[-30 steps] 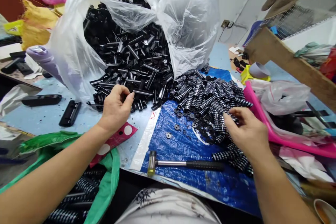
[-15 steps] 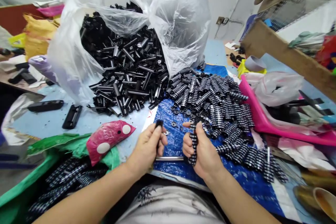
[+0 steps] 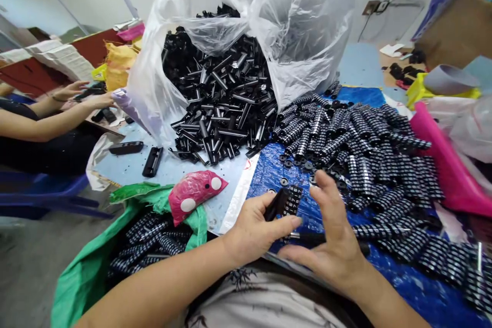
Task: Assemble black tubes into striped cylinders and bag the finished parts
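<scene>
My left hand (image 3: 253, 228) is closed on a black plastic tube with a black-and-white patterned sleeve (image 3: 284, 202) on it, held just above the blue tarp (image 3: 265, 174). Close to its right, my right hand (image 3: 332, 233) has its fingers stretched out and holds nothing. A hammer's black handle (image 3: 363, 247) lies under both hands. Beyond them is a pile of patterned sleeves (image 3: 361, 138), with small black washers (image 3: 284, 181) at its near edge. A big clear plastic bag (image 3: 300, 20) spills black tubes (image 3: 223, 102) onto the table.
A green bag (image 3: 88, 266) at the lower left holds sleeved pieces (image 3: 149, 241). A pink spotted bag (image 3: 194, 189) lies on its rim. A pink tray (image 3: 446, 169) stands at the right. Another person's hands (image 3: 88, 97) work at the far left.
My hands came together near the table's front edge. The patterned sleeve went from my right hand onto the tube in my left, and my right hand opened. The view turned left.
</scene>
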{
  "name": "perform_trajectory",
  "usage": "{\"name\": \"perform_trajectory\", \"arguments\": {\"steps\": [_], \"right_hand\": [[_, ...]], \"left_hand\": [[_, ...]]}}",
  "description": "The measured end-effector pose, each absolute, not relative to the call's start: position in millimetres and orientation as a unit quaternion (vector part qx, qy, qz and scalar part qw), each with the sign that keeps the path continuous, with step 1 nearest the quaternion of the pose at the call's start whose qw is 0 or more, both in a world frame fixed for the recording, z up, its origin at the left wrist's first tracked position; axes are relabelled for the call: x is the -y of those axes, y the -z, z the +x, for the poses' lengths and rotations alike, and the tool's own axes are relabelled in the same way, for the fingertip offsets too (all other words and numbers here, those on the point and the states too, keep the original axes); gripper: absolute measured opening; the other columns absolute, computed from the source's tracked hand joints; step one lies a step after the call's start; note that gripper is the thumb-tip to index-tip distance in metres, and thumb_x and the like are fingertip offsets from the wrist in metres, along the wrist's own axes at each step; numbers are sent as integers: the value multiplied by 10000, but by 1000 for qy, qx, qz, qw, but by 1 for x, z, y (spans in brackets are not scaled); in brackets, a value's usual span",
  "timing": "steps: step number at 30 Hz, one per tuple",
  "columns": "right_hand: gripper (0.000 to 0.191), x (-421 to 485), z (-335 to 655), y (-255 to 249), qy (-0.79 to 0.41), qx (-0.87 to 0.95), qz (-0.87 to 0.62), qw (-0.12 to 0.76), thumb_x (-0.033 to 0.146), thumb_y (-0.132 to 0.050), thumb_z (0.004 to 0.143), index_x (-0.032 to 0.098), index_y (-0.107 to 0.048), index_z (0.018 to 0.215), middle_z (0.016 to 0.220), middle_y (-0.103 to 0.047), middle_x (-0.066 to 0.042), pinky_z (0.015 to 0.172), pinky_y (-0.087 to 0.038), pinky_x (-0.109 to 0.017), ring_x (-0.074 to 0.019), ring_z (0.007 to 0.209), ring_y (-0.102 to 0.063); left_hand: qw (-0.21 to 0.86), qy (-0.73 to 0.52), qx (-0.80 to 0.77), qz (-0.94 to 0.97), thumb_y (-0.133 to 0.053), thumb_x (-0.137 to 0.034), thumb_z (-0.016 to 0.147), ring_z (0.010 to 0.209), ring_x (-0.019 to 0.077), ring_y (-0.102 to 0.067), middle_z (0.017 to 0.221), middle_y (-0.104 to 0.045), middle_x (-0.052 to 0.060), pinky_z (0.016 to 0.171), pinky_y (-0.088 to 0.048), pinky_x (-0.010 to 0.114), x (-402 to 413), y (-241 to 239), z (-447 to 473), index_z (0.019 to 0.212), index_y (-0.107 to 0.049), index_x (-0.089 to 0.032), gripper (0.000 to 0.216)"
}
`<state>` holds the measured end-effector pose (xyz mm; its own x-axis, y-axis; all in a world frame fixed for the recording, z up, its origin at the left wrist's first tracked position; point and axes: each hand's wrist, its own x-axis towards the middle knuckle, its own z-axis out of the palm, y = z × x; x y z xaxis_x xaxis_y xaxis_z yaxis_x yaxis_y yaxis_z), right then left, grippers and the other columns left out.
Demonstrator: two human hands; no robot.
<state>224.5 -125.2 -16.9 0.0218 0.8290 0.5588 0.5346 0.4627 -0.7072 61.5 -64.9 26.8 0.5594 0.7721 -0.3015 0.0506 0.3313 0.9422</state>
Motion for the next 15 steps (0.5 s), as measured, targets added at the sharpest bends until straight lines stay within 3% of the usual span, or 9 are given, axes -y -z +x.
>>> {"name": "perform_trajectory", "arguments": {"steps": [3,7,11,15], "right_hand": [[927,128,228,15,-74,736,-472,480,267,-834,774,194,-333,1550,1541,-418,-180,1171,-413,-500,-308,1437,-424],[945,128,219,8,-53,731,-477,485,309,-849,758,132,-342,1536,1466,-480,-203,1160,-438,-480,-306,1395,-469],[904,130,212,4,-19,747,-462,477,297,-814,802,124,-332,1547,1443,-500,-201,1137,-474,-436,-286,1385,-483],[887,133,211,7,5,743,-489,457,311,-793,824,115,-327,1553,1459,-494,-206,1124,-490,-419,-285,1393,-478]], "left_hand": [[707,-257,-399,524,-732,-497,815,596,91,-411,664,-481,-39,560,-335,239,67,-26,59,848,-607,-148,372],[668,-305,-442,516,-435,-642,954,527,96,-387,622,-479,-35,523,-322,256,70,-25,63,868,-589,-158,516],[665,-340,-430,507,-583,-628,893,680,111,-448,727,-514,-12,647,-401,249,72,-28,67,780,-597,-155,487],[766,-316,-402,391,-773,-602,743,715,131,-555,785,-616,5,700,-471,272,73,-34,65,951,-665,-154,506]]}}
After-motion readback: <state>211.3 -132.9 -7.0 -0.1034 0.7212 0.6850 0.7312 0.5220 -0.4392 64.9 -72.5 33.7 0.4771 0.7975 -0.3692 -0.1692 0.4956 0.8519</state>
